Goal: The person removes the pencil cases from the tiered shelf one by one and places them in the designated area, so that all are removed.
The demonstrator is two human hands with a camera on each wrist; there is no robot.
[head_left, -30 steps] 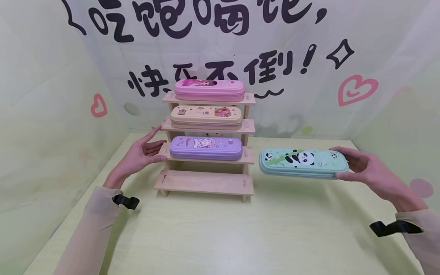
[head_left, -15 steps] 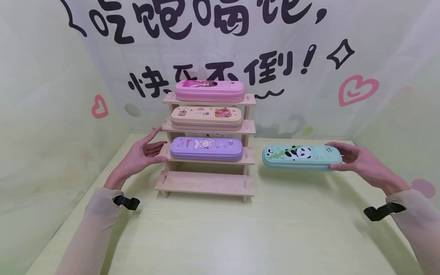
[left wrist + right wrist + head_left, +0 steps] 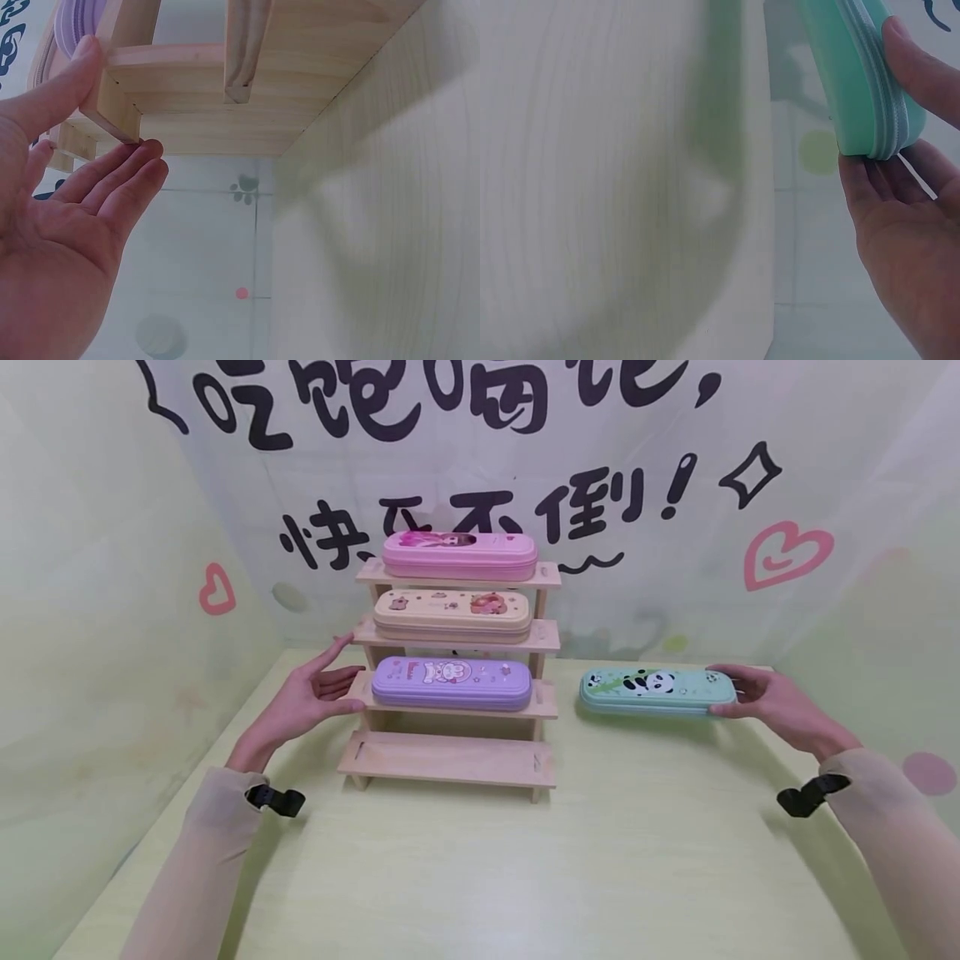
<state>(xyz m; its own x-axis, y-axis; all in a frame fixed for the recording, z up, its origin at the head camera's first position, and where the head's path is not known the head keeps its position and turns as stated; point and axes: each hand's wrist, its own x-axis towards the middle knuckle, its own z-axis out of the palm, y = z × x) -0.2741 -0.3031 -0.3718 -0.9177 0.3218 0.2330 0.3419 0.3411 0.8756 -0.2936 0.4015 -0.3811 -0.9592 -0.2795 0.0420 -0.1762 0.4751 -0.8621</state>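
My right hand (image 3: 783, 706) holds the right end of a mint-green zip pencil case (image 3: 656, 692) with pandas on its lid. The thumb lies at its front, fingers behind. A shadow shows the case raised off the table. In the right wrist view, its zip end (image 3: 874, 97) sits between thumb and fingers. My left hand (image 3: 300, 702) grips the left side of a four-tier wooden display rack (image 3: 450, 758). In the left wrist view, thumb and fingertips touch opposite edges of a shelf board (image 3: 112, 105). A purple pencil case (image 3: 450, 683) lies on that shelf.
A cream pencil case (image 3: 452, 616) lies on the shelf above the purple one. On the top shelf is a pink pencil case (image 3: 459, 556). The lowest shelf is bare wood. A printed cloth backdrop (image 3: 645, 602) hangs behind the pale table (image 3: 465, 868).
My right hand has carried the green pencil case farther back, towards the rear of the table. The left hand stays at the rack.
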